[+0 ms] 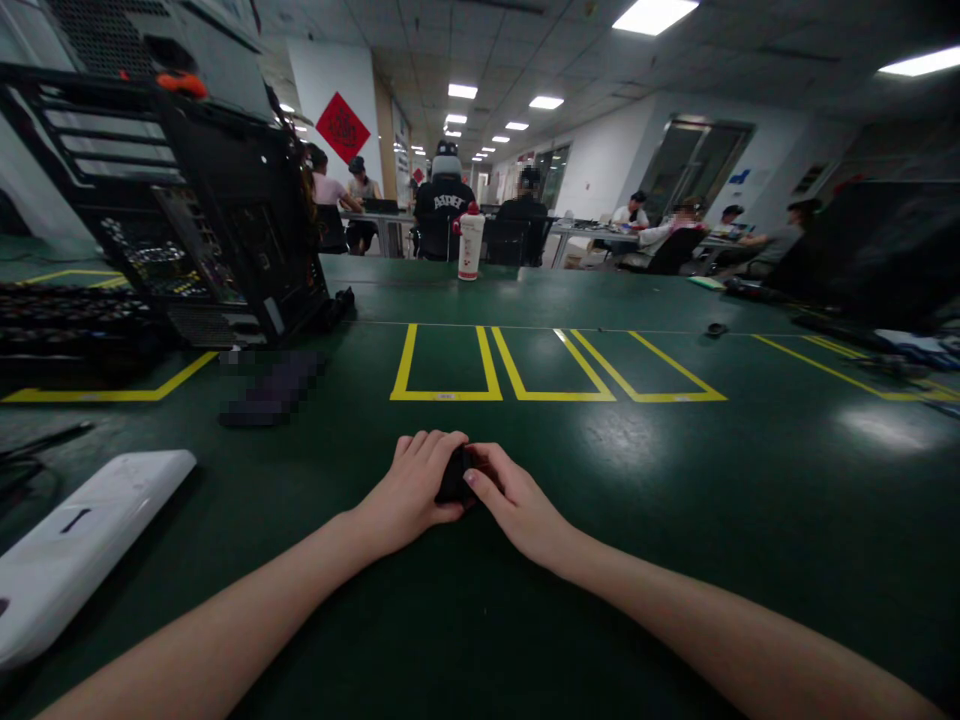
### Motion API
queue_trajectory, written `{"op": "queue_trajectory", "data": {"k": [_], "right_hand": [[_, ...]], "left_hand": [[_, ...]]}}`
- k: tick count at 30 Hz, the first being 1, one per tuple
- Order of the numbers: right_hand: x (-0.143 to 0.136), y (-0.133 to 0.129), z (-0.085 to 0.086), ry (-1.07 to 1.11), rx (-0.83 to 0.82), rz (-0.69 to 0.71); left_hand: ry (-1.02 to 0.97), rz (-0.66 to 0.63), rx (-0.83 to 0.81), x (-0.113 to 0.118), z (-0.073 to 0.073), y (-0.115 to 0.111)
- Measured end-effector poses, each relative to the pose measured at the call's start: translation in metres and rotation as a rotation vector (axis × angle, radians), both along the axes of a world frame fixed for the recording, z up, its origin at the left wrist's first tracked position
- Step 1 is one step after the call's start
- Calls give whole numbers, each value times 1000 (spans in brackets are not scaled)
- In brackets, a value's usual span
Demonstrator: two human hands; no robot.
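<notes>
Between my two hands, low over the green table (480,620), is a small black object (452,478); its kind I cannot make out, since fingers cover much of it. My left hand (415,480) wraps it from the left, fingers over the top and thumb along the near side. From the right, my right hand (516,497) closes on its edge with thumb and index finger. Whether the object rests on the tabletop or is slightly raised is hidden.
Beyond my hands, yellow tape frames (446,396) mark the table. An open black computer case (225,220) stands at left, near a blurred dark object (274,388) and a white device (90,530). A white cup (470,245) stands at the far edge; several people sit behind.
</notes>
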State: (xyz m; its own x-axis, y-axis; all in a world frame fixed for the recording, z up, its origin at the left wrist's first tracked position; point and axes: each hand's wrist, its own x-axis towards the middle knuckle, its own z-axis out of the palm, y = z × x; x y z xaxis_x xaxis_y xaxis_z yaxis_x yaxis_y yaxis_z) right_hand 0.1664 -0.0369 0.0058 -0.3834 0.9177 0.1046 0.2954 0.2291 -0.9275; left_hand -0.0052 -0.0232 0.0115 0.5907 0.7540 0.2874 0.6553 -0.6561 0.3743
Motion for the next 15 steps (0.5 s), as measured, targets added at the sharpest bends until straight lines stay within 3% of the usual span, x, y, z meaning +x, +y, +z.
{"op": "queue_trajectory", "data": {"k": [7,15], "right_hand": [[3,-7,5,-126,142,33],[1,0,2,-146,121,-46]], "left_hand": [[-12,-4,7,0,0,1],[-30,-1,18,-1,-1,0]]}}
